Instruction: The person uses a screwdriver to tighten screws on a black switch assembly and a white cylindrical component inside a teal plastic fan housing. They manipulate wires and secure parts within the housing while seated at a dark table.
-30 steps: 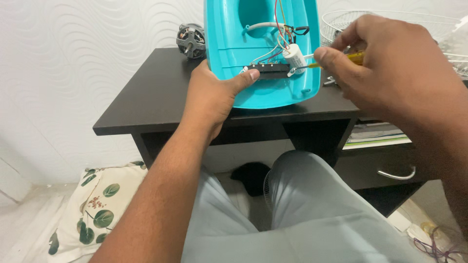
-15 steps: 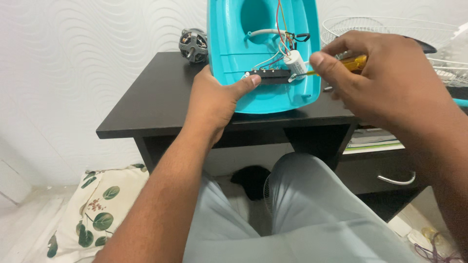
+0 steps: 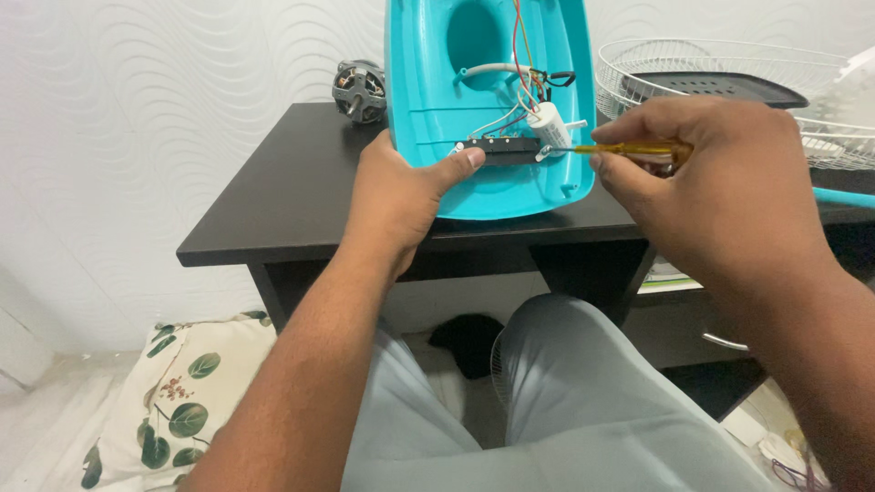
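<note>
In the head view, a turquoise plastic housing stands on the black desk, near the front edge, with its open inner side toward the person. The left hand grips the lower left edge of the housing; its fingers are closed around the rim and the thumb presses on the left end of a black switch strip inside the housing. The right hand is just to the right of the housing, and its fingers are closed on a yellow-handled screwdriver. The metal tip of the screwdriver touches the right end of the strip, just below a small white capacitor. Coloured wires run above the capacitor. Behind the housing to the left lies a grey motor. To the right of the housing lies a white wire fan grille. Under the desk, on the floor, lies a cushion with green leaves.
</note>
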